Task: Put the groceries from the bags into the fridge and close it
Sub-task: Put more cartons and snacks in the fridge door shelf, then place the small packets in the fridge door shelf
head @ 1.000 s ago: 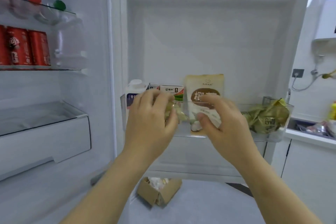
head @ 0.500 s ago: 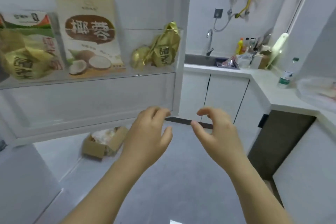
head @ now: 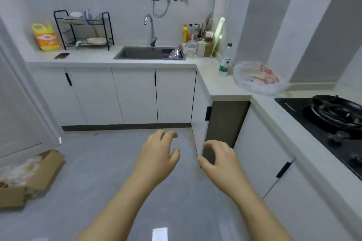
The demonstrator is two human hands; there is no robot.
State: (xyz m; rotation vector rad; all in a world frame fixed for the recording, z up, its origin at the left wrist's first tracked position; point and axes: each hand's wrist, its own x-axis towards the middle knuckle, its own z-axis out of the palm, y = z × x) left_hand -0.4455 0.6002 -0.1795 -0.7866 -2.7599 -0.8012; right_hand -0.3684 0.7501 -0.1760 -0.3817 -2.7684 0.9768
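I have both hands out in front of me above the grey floor (head: 94,162), side by side, a little apart and touching nothing. My left hand (head: 156,154) has its fingers (head: 163,135) loosely curled and released, grasping nothing. My right hand (head: 219,159) is the same, thumb and forefinger bent toward each other with only air between them.

The grocery bag (head: 254,76), clear plastic with something red and white inside, sits on the counter (head: 221,87) at the corner, well ahead of my right hand. A water bottle (head: 225,60) stands just beside it on the left, and the black hob (head: 321,123) lies to its right. The white fridge door (head: 19,113) fills the left edge of my view; I cannot see the fridge's inside.

An open cardboard box (head: 37,180) lies on the floor below that door. The sink (head: 145,53) is set in the counter along the back wall, with a black dish rack (head: 84,29) and a yellow jug (head: 45,36) to its left
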